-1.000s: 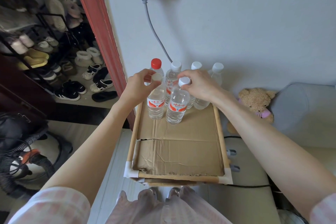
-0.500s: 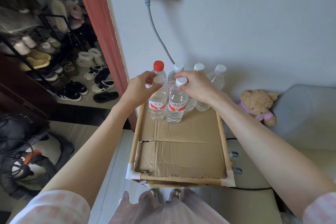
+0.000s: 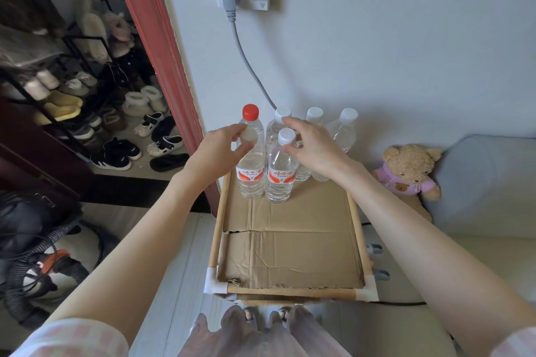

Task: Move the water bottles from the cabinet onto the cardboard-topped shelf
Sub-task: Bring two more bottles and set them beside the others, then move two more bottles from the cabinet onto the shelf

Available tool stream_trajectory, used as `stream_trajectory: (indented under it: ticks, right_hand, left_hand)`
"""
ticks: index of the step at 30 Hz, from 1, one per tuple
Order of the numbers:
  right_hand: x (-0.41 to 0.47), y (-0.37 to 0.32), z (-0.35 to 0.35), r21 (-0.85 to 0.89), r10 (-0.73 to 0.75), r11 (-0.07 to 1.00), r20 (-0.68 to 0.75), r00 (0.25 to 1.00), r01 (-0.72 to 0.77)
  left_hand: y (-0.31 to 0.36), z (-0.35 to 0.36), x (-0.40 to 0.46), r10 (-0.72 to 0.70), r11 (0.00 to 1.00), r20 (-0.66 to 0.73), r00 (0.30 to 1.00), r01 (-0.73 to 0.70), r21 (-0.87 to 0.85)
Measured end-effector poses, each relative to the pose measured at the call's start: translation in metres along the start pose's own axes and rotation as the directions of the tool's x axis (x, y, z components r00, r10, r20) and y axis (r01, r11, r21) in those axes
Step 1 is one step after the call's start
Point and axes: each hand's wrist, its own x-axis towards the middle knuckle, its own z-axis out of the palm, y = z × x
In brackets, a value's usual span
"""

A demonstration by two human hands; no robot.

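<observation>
Two clear water bottles with red labels stand upright side by side on the cardboard-topped shelf, near its back. My left hand pinches the top of the left front bottle, its white cap showing between thumb and fingers. My right hand holds the neck of the right front bottle just under its white cap. Behind them, against the wall, stands a row of several more bottles: one with a red cap, and others with white caps.
A grey cable runs from the wall socket down behind the bottles. A teddy bear sits right of the shelf against a grey cushion. A red door frame, a shoe rack and a vacuum hose lie to the left.
The two front bottles moved back a little toward the rear row and now stand straight on the cardboard. My fingers have loosened around the caps, showing them more fully.
</observation>
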Motion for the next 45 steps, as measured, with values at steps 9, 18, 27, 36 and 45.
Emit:
stream_trajectory:
  ticks: [9, 18, 27, 36, 45]
  right_hand:
    - [-0.022, 0.001, 0.004, -0.068, -0.133, 0.99, -0.15, 0.98, 0.124]
    - [-0.038, 0.004, 0.007, -0.145, -0.176, 0.978, -0.193, 0.965, 0.149]
    - [-0.05, -0.02, 0.024, -0.269, -0.464, 0.868, -0.139, 0.875, 0.417]
    - [-0.136, -0.057, 0.119, -0.058, -0.68, 0.695, 0.273, 0.681, 0.717]
    - [-0.304, -0.16, 0.211, 0.202, -0.864, 0.292, 0.474, 0.167, 0.935]
  left_hand:
    - [0.002, -0.008, -0.004, 0.069, 0.971, 0.119, 0.991, -0.094, 0.22]
    - [0.015, -0.01, -0.012, 0.114, 0.968, 0.014, 0.993, -0.114, 0.224]
    - [0.018, -0.022, -0.094, 0.122, 0.888, -0.214, 0.969, -0.01, 0.46]
    - [0.013, 0.039, -0.301, -0.409, 0.803, -0.446, 0.796, 0.546, 0.24]
    - [0.057, 0.074, -0.539, -0.648, 0.464, -0.716, 0.259, 0.88, -0.102]
